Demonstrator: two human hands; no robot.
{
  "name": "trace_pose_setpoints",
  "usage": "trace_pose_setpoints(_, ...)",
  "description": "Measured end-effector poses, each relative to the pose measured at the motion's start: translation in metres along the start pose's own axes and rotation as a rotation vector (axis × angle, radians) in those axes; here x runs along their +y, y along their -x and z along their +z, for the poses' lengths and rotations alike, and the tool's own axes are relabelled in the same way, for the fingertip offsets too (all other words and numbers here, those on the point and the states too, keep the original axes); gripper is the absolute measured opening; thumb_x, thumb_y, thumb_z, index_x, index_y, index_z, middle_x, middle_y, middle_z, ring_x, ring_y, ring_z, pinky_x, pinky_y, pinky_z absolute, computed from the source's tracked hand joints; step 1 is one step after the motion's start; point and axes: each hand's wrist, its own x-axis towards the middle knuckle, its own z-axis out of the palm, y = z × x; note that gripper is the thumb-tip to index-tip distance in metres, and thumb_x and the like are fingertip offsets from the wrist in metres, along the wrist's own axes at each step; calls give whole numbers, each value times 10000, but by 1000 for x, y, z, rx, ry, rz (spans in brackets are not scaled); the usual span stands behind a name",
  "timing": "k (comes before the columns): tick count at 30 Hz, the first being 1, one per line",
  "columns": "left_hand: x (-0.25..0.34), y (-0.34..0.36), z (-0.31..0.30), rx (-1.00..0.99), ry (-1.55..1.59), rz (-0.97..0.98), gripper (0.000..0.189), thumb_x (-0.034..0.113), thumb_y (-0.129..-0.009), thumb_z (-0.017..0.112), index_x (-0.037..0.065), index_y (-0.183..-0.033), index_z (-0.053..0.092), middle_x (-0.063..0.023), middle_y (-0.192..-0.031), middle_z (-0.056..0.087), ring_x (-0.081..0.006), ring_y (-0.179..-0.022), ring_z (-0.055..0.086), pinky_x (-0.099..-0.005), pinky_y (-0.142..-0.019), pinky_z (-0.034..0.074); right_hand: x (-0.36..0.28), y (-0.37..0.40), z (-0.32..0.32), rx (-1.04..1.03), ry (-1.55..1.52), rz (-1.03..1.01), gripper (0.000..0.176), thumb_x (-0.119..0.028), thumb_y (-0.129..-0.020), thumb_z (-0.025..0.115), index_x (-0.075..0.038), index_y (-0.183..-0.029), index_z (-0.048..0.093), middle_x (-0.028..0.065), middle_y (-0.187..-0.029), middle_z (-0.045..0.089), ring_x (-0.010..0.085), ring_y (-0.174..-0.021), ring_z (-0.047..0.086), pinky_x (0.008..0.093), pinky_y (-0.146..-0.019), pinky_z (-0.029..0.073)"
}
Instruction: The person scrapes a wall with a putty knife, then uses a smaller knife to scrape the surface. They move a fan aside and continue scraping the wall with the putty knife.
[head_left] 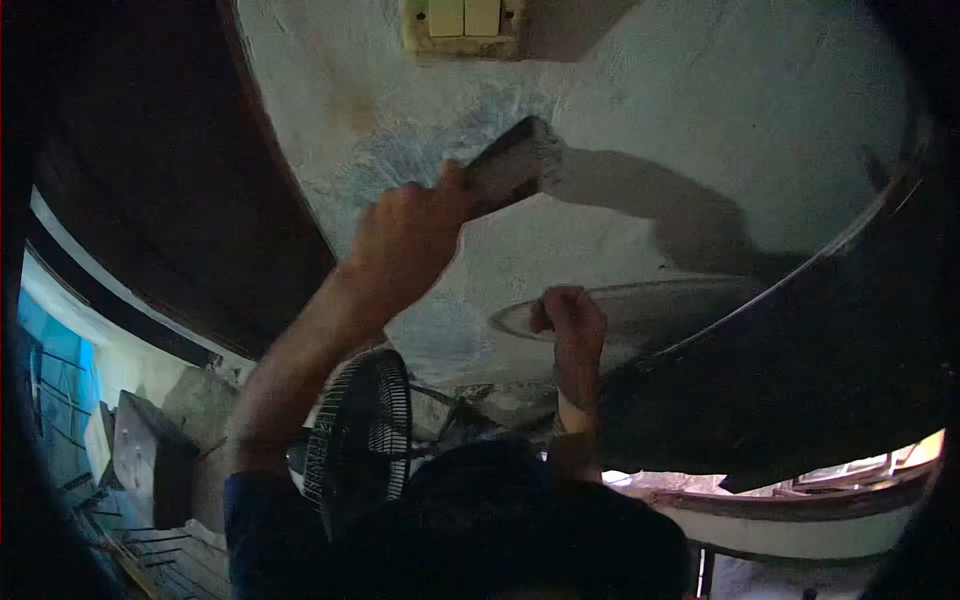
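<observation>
My left hand (405, 240) is raised to the wall and wrapped round the handle of a wide, flat putty knife (507, 172). Its broad dark blade points up and right, with the edge right at the pale wall surface (600, 80). Around the blade and to its left spreads a streaky bluish-grey patch (420, 150). Lower and to the right, my right hand (572, 312) is held up in front of the wall with its fingers curled in. I cannot tell what, if anything, is inside those fingers.
A worn double light switch (465, 22) is fixed above the blade. A black fan (365, 435) stands close beneath my left forearm. Dark panels (150, 150) border the wall on both sides. A grey box-like object (150, 460) is at lower left.
</observation>
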Motion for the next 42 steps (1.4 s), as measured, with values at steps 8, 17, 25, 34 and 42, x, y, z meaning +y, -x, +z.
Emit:
trace_pose_setpoints(8,10,-4,-2,-13,-12,-28,257,191,-946,429,-45,-1036,476,-135,-602,567,-164,-486,557,-342,-396,447,-19,30,-11,150,129,117,160,-178,-863,596,-41,-783,584,51,-657,585,129,-586,548,299,-576,456)
trace_pose_setpoints(17,14,-6,10,34,50,-41,229,129,-914,451,-54,-1048,474,-190,-731,606,-243,-634,637,-355,-490,518,-13,53,20,-11,90,219,139,-150,-858,595,-18,-815,610,61,-668,596,127,-583,555,288,-549,450)
trace_pose_setpoints(25,7,-11,19,36,-167,98,235,109,-887,474,-77,-1030,472,-192,-825,583,-258,-685,624,-349,-522,533,-16,71,23,-105,111,231,158,-170,-853,614,-14,-831,613,68,-696,607,127,-581,557,289,-548,448)
trace_pose_setpoints(34,10,-20,26,62,33,27,199,96,-875,476,-65,-991,488,-240,-825,609,-322,-717,646,-394,-554,529,-6,79,20,-99,159,182,264,-275,-863,610,-11,-857,615,55,-693,607,107,-568,538,277,-507,428)
trace_pose_setpoints(42,64,-34,14,5,235,67,201,124,-900,466,-21,-1015,544,-167,-837,629,-260,-707,628,-386,-602,525,8,87,61,-271,232,237,200,-210,-865,602,-14,-829,592,51,-664,567,127,-586,555,279,-551,457)
